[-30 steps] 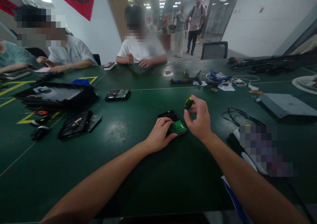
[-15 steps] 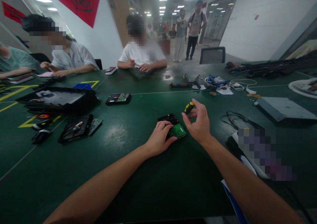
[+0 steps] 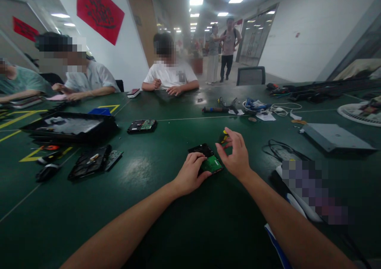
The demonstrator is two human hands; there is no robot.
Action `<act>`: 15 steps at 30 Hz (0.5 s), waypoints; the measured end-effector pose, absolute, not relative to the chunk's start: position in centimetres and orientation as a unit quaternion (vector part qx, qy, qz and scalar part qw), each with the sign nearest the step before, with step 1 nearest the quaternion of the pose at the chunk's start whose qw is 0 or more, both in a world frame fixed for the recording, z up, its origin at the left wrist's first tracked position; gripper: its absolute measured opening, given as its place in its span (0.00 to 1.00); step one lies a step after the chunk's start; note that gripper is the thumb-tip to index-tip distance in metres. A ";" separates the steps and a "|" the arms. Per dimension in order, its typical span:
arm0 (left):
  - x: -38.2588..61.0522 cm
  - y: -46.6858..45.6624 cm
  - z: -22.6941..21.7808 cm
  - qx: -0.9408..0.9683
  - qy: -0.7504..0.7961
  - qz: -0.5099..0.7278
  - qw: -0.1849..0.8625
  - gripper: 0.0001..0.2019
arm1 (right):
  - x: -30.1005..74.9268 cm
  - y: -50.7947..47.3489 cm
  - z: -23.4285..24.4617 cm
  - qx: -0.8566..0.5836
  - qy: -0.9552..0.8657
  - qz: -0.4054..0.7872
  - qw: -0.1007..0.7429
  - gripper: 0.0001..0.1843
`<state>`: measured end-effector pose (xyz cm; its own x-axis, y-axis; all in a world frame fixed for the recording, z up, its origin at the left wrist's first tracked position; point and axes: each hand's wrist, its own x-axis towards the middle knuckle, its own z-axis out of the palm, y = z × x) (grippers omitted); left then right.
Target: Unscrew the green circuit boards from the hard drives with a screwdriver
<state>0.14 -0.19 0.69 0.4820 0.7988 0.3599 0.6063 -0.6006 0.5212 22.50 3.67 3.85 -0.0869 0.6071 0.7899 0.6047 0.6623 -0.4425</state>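
A hard drive with a green circuit board and black casing lies on the green table before me. My left hand grips it from its left side, fingers over the top and thumb along the near edge. Just right of the drive, my right hand holds a short screwdriver with a black and yellow handle between thumb and fingers. The fingers partly cover the handle, and I cannot make out the blade or whether it touches the drive.
Another hard drive lies farther left, beyond a black casing. A large black tray stands at the left. Cables and a grey metal box are on the right. A person sits across the table.
My view has tipped up a little. The screwdriver handle has turned in my right hand and more of it is hidden by the fingers. My left hand stays on the hard drive.
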 end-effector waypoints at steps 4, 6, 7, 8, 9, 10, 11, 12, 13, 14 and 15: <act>0.2 -0.2 0.7 0.845 0.414 0.296 0.165 0.23 | 22.5 3.7 3.8 -0.406 -0.744 0.011 0.531 0.35; 0.2 -0.2 0.7 0.844 0.415 0.296 0.166 0.23 | 22.4 3.7 3.7 -0.409 -0.739 0.006 0.535 0.34; 0.2 -0.2 0.7 0.844 0.415 0.296 0.167 0.23 | 22.4 3.7 3.7 -0.411 -0.737 0.003 0.537 0.34; 0.2 -0.2 0.7 0.844 0.414 0.297 0.167 0.23 | 22.4 3.8 3.8 -0.412 -0.734 0.001 0.539 0.33; 0.2 -0.2 0.7 0.844 0.413 0.298 0.166 0.23 | 22.5 3.8 3.8 -0.413 -0.733 0.000 0.541 0.33; 0.1 -0.2 0.7 0.845 0.412 0.298 0.166 0.24 | 22.5 3.8 3.8 -0.412 -0.732 0.001 0.542 0.33; 0.1 -0.2 0.7 0.845 0.412 0.299 0.166 0.24 | 22.5 3.7 3.8 -0.411 -0.732 0.003 0.544 0.34; 0.1 -0.2 0.7 0.844 0.412 0.300 0.166 0.24 | 22.5 3.7 3.8 -0.408 -0.733 0.006 0.544 0.34; 0.2 -0.2 0.8 0.844 0.412 0.300 0.167 0.24 | 22.5 3.7 3.8 -0.405 -0.735 0.010 0.544 0.35; 0.2 -0.2 0.8 0.844 0.413 0.299 0.168 0.24 | 22.5 3.7 3.8 -0.402 -0.737 0.013 0.543 0.35; 0.2 -0.3 0.9 0.844 0.413 0.298 0.169 0.23 | 22.5 3.6 3.7 -0.400 -0.739 0.015 0.542 0.35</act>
<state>0.15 -0.26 0.88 0.4805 0.7979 0.3639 0.5961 -0.6015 0.5319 22.45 3.65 3.72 -0.0926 0.6071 0.7892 0.5753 0.6796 -0.4553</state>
